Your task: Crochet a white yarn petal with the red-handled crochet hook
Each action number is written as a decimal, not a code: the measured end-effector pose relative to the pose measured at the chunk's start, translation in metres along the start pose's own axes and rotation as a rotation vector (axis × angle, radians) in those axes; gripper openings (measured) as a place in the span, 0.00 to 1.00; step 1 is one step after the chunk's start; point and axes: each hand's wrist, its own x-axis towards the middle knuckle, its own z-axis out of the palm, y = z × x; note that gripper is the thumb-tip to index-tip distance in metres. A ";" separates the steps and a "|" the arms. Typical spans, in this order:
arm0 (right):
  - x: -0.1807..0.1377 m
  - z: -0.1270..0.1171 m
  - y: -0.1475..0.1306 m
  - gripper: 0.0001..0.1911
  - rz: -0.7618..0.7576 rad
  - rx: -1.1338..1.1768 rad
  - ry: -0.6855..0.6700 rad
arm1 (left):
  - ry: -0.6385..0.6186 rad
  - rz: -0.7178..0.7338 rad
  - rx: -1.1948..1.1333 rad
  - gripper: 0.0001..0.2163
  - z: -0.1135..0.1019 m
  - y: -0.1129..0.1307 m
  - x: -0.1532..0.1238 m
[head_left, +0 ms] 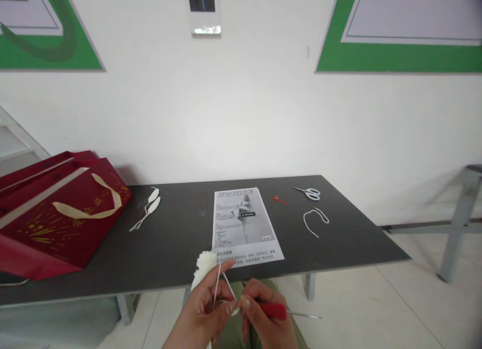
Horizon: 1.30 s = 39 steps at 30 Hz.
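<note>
White yarn (217, 287) runs over the raised index finger of my left hand (206, 309) and down to its thumb, which pinches a small white crocheted bit (236, 311). My right hand (263, 323) is closed around the red handle of a crochet hook (274, 311). The hook's metal shaft points right, away from the yarn. The right thumb and fingertips meet the left fingertips at the white piece. Behind my left hand, at the table edge, lies a bundle of white yarn (206, 262), partly hidden by the hand.
On the dark table (173, 258) lie a printed sheet (229, 238), two white leaf-shaped pieces (152, 204) with tails, an orange-red pin (279, 200), scissors (312, 194) and a loose white yarn length (309, 231). A red gift bag (64, 228) stands left. The wall rises behind.
</note>
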 end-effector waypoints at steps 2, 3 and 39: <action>0.001 -0.001 0.000 0.18 -0.032 -0.012 -0.004 | -0.008 -0.007 -0.024 0.29 -0.001 -0.001 0.001; 0.001 -0.002 0.000 0.18 -0.043 -0.013 -0.007 | -0.012 -0.015 -0.041 0.29 -0.001 -0.002 0.002; -0.002 -0.004 0.013 0.09 0.001 0.216 0.076 | 0.217 0.141 -0.077 0.43 0.011 -0.021 -0.006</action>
